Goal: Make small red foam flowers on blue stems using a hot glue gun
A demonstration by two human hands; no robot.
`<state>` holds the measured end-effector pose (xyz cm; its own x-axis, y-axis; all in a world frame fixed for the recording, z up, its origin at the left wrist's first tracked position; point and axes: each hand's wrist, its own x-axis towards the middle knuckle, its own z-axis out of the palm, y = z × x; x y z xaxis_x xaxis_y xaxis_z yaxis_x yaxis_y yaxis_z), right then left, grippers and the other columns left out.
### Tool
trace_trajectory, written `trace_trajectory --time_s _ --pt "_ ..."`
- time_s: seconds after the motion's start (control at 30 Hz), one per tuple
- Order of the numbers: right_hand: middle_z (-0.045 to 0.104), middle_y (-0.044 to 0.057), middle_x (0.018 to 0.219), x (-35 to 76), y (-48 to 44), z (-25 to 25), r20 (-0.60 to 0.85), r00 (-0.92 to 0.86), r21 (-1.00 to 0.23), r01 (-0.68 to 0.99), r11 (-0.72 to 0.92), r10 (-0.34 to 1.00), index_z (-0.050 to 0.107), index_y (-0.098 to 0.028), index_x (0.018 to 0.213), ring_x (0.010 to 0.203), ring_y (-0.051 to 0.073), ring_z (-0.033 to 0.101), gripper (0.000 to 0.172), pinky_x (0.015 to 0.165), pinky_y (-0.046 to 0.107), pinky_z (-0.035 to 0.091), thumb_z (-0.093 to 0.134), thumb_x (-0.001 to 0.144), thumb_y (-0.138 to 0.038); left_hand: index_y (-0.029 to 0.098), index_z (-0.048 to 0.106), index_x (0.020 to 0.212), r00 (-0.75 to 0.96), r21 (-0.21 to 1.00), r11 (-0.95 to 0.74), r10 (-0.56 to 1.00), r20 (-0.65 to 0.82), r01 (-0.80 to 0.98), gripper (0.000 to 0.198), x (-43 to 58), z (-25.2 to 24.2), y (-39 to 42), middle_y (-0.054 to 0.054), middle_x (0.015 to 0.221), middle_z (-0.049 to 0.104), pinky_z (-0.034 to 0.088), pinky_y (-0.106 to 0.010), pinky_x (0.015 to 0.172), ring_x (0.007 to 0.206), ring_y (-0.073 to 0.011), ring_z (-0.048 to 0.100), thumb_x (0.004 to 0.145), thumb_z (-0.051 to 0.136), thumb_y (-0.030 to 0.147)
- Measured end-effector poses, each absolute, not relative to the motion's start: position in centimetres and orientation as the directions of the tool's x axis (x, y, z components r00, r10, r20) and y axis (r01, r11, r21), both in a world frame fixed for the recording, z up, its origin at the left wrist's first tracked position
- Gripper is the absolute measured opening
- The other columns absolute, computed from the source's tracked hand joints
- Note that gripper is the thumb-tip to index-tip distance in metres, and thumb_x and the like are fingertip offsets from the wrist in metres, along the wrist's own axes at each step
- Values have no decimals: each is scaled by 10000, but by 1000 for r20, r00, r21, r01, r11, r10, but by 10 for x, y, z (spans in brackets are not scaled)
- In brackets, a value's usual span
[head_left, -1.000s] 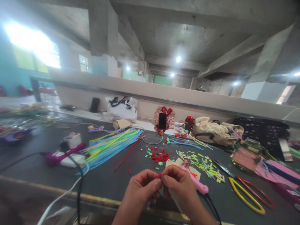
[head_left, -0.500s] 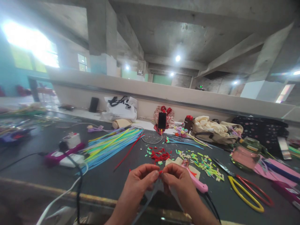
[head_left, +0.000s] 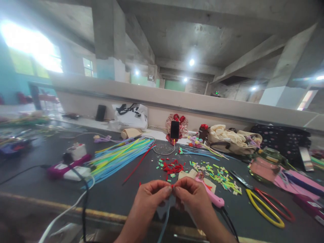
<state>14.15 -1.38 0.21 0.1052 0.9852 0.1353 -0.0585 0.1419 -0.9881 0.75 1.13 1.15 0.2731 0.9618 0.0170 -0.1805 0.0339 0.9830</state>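
Observation:
Close to the table's front edge, my left hand (head_left: 154, 195) and my right hand (head_left: 191, 195) meet fingertip to fingertip. Both pinch a small fuzzy red piece (head_left: 172, 186), mostly covered by the fingers. A thin light-blue stem (head_left: 165, 221), like a pipe cleaner, hangs below the fingertips; its upper end is hidden. Just beyond the hands lies a pile of cut red pieces (head_left: 173, 167). A pink glue gun (head_left: 215, 200) rests beside my right hand, its nozzle end near a beige pad (head_left: 186, 174).
Cut green, yellow and pale pieces (head_left: 222, 177) are scattered to the right, near scissors (head_left: 264, 209) and a glass jar (head_left: 265, 165). Left are a pipe-cleaner bundle (head_left: 124, 157), a single red pipe cleaner (head_left: 139, 164) and a power strip (head_left: 76, 172) with cables. A phone (head_left: 174, 130) stands behind.
The blue stem's lower part has swung to the right and shows more clearly. My fingertips have drawn slightly closer together around the red piece.

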Motion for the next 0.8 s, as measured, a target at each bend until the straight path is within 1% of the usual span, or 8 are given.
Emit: trace_trajectory --time_s 0.17,0.33,0.53,0.7,0.8 --pt "536 -58 422 139 -17 5 154 109 -982 -89 164 982 595 -124 637 346 54 469 119 346 151 362 644 665 -229 142 676 572 240 976 38 971 15 -215 127 10 9 10 7 484 613 360 -186 443 465 -105 486 550 680 267" --pt "536 -61 432 137 -20 8 172 119 -976 -112 186 978 586 -122 644 356 51 479 133 353 146 376 648 672 -237 136 674 608 273 972 31 961 34 -232 132 11 9 5 9 460 609 350 -183 451 447 -96 476 621 642 263" --pt "553 -47 426 136 -19 8 203 112 -972 -95 214 973 588 -114 666 351 47 479 171 357 142 386 635 697 -276 134 669 619 246 972 -32 965 90 -233 124 11 9 2 11 492 604 364 -186 489 492 -104 480 657 625 243" --pt "561 -47 443 131 -18 5 231 149 -965 -94 246 962 591 -119 660 375 55 513 160 380 144 410 634 700 -269 145 640 593 203 960 -84 969 141 -269 125 13 5 2 39 476 549 339 -174 491 479 -82 420 673 617 238" --pt "565 -48 426 127 -19 2 233 168 -962 -103 253 958 588 -125 651 368 63 516 156 388 159 431 632 698 -266 145 611 579 211 945 -71 967 144 -318 149 14 5 0 46 439 518 332 -177 470 451 -80 410 685 603 250"
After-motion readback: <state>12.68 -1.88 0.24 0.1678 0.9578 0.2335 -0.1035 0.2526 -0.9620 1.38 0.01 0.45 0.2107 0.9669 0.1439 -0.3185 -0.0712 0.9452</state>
